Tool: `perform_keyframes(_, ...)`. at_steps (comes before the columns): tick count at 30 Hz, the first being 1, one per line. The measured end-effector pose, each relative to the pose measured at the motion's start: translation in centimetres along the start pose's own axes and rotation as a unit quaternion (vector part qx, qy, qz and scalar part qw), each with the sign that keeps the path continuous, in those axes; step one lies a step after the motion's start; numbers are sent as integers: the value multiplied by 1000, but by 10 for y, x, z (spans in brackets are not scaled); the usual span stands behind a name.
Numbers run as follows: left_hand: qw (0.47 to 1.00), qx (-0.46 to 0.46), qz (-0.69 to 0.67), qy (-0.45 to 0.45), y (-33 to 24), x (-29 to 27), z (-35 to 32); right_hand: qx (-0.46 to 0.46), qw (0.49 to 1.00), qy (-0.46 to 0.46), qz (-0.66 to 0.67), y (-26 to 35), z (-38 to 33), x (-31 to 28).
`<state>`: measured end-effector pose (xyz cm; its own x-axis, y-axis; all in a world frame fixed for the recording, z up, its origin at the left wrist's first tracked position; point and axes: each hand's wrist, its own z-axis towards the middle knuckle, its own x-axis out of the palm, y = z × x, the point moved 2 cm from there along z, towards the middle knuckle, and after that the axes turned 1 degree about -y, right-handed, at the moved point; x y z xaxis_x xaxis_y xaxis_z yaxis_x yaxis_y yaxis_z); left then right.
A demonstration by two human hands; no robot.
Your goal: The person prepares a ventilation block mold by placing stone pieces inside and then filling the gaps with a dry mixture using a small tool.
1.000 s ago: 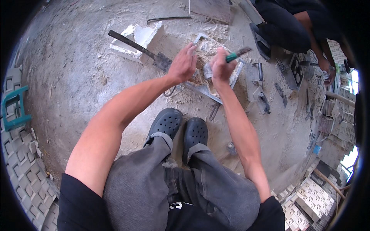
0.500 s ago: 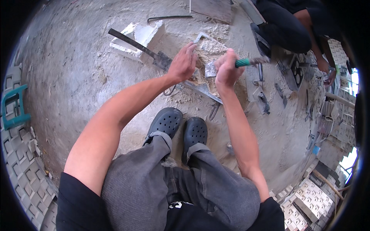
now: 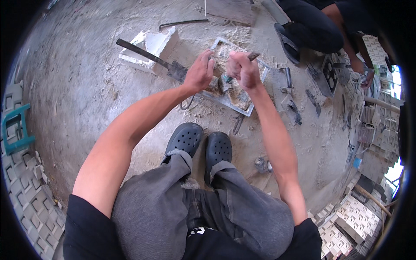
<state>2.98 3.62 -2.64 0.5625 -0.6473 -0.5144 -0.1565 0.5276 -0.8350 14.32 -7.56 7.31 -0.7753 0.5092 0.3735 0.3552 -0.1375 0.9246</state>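
My right hand [image 3: 245,71] is closed around a hand tool with a green-wrapped grip [image 3: 229,79]. Its dark end [image 3: 253,56] sticks out above my fist, and the working end points down into a pale metal frame [image 3: 225,103]. Sandy, crumbly material [image 3: 240,97] and grey lumps lie inside the frame. My left hand [image 3: 200,71] is at the frame's left side, fingers stretched forward and together; nothing shows in them. Just left of it lies a dark metal bar [image 3: 143,51] with a flat plate [image 3: 177,70], its near end hidden by my hand.
A broken white block [image 3: 167,43] and a bent rod [image 3: 182,22] lie beyond the bar. Trowels [image 3: 313,102] and other tools lie to the right. A co-worker [image 3: 312,28] crouches at upper right. A teal stool [image 3: 17,125] and patterned tiles [image 3: 30,195] stand left.
My right hand has moved slightly up and left and turned the tool from sideways to pointing down into the frame. My left hand stays at the frame's left side.
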Motion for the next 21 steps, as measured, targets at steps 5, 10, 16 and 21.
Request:
perform_keyframes(5, 994, -100, -39, 9, 1, -8, -2, -142, 984, -100, -33, 59, -13, 50)
perform_keyframes(10, 987, -151, -49, 7, 1, -12, -2, -202, 955, -218, -25, 32, -32, 58)
perform_keyframes(16, 993, -93, -78, -12, 6, -14, -4, -170, 964, -204, 24, 3, -35, 35)
perform_keyframes(21, 985, 148, 85, 20, -1, -26, -24, -247, 952, -177, 24, 33, -45, 28)
